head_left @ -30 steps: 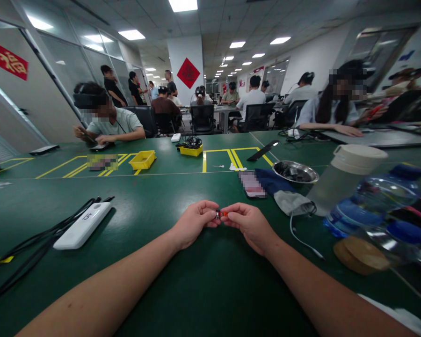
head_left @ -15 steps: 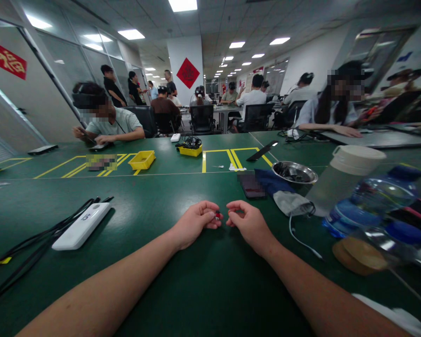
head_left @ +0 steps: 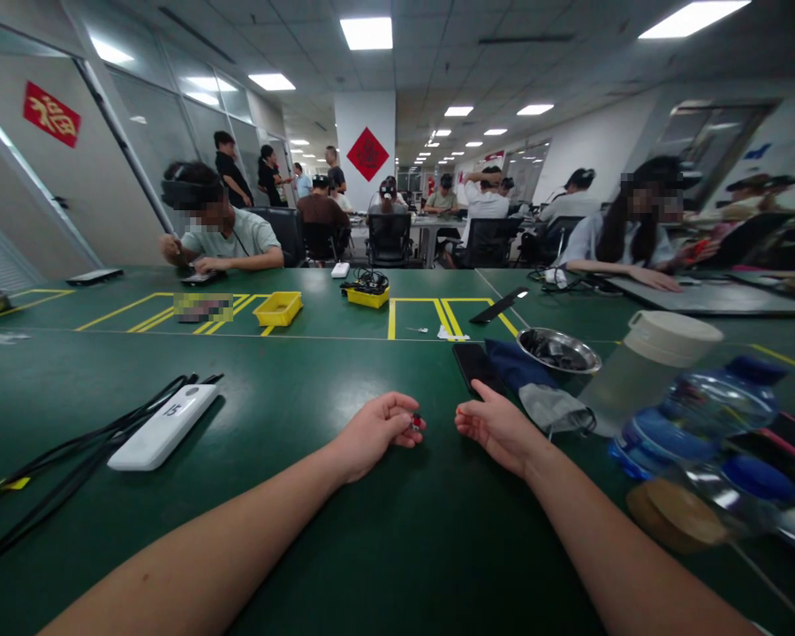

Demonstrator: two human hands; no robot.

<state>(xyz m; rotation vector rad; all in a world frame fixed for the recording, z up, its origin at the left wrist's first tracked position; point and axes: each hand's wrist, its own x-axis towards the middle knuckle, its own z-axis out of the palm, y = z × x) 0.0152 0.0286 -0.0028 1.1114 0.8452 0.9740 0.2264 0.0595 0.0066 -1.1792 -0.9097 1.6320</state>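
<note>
My left hand (head_left: 379, 435) is closed, pinching a small red, black and white piece (head_left: 416, 423) between thumb and fingertips. Its exact kind is too small to tell. A short gap to the right, my right hand (head_left: 503, 430) is turned partly palm up with curled fingers and the thumb pointing up. A tiny orange-red spot shows at its fingertips, but what it is remains unclear. Both hands are just above the green table (head_left: 397, 548). Behind my right hand lies a dark phone (head_left: 472, 360), partly covered by the hand.
On the left lies a white power bank (head_left: 165, 428) with black cables. To the right stand a metal bowl (head_left: 560, 351), a grey-and-blue pouch (head_left: 549, 397), a lidded cup (head_left: 655, 371) and a blue-capped bottle (head_left: 695, 411). Yellow trays (head_left: 278, 309) sit farther back. People work opposite.
My right hand has moved right, away from my left, and turned its palm up. The left hand keeps its hold on the small piece. The view has tilted up slightly.
</note>
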